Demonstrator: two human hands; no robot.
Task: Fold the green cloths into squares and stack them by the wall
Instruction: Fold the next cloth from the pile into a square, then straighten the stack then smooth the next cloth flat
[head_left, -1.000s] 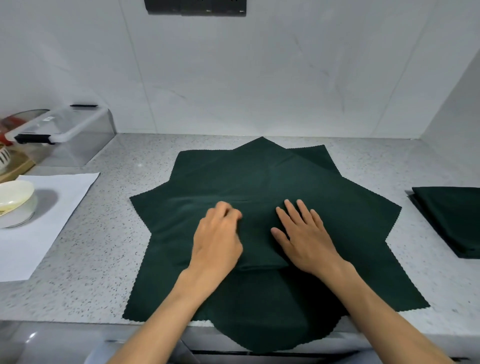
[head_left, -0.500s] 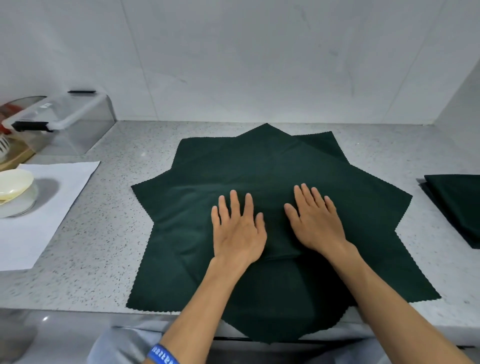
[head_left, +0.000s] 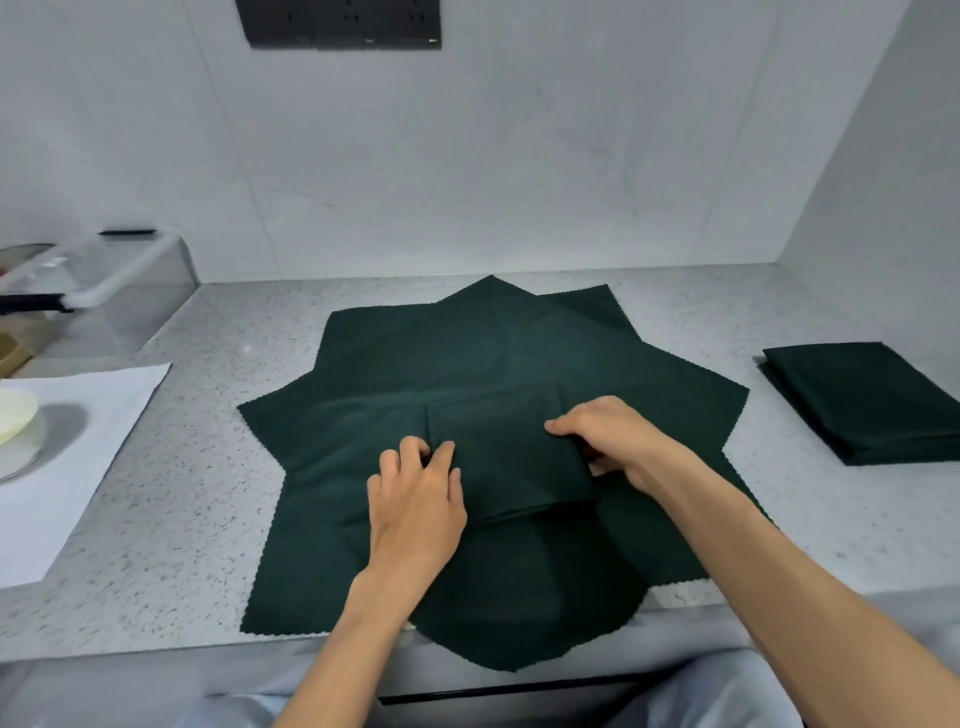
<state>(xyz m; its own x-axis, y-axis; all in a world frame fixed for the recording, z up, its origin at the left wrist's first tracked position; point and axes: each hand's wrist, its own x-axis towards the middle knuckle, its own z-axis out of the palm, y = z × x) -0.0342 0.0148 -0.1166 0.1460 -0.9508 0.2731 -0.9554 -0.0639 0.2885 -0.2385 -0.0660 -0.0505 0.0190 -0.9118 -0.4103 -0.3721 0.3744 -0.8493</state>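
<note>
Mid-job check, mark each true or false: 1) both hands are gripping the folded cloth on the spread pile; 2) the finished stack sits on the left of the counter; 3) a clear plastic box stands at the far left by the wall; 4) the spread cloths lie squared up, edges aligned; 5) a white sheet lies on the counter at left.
1) True. The left hand pinches the left edge of the folded cloth, and the right hand grips its right edge.
2) False. The finished stack lies on the right, near the side wall.
3) True. The clear plastic box stands there.
4) False. The spread cloths are fanned, corners pointing out like a star.
5) True. The white sheet lies there.
</note>
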